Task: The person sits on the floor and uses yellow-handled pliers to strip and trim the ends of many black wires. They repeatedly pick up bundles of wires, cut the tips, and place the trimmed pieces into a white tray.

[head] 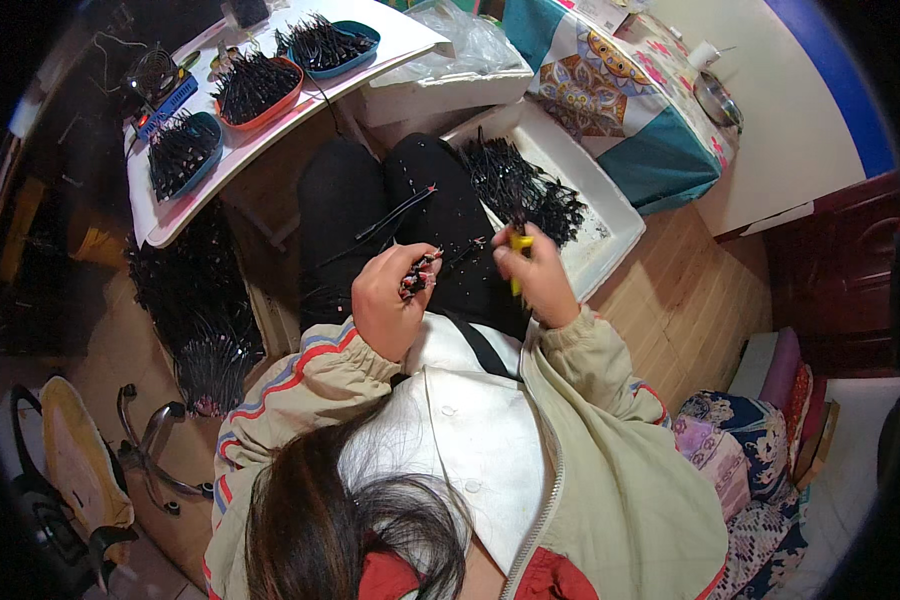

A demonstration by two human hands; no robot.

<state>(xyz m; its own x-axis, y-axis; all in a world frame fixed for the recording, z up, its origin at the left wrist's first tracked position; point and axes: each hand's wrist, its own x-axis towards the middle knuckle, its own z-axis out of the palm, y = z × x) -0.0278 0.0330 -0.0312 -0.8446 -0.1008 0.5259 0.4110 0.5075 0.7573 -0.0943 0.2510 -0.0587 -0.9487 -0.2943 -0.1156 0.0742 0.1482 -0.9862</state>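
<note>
My left hand (392,298) is closed around a bunch of short black cables (420,276) with pinkish-red tips pointing up. To its right, my right hand (538,274) holds a small yellow-handled tool (520,262); its kind is hard to tell, and its upper end is dark and blurred. Loose black cables (396,213) lie across my dark trousers among small pale and red scraps. Beyond my right hand, a heap of black cables with connectors (525,184) lies in a white foam box (611,225).
On the white table (232,169) stand a blue tray (214,161), an orange tray (292,94) and another blue tray (367,52), all with black cables. A small fan (154,73) stands behind. More cables (195,315) fill the floor at left, near a chair base (150,442).
</note>
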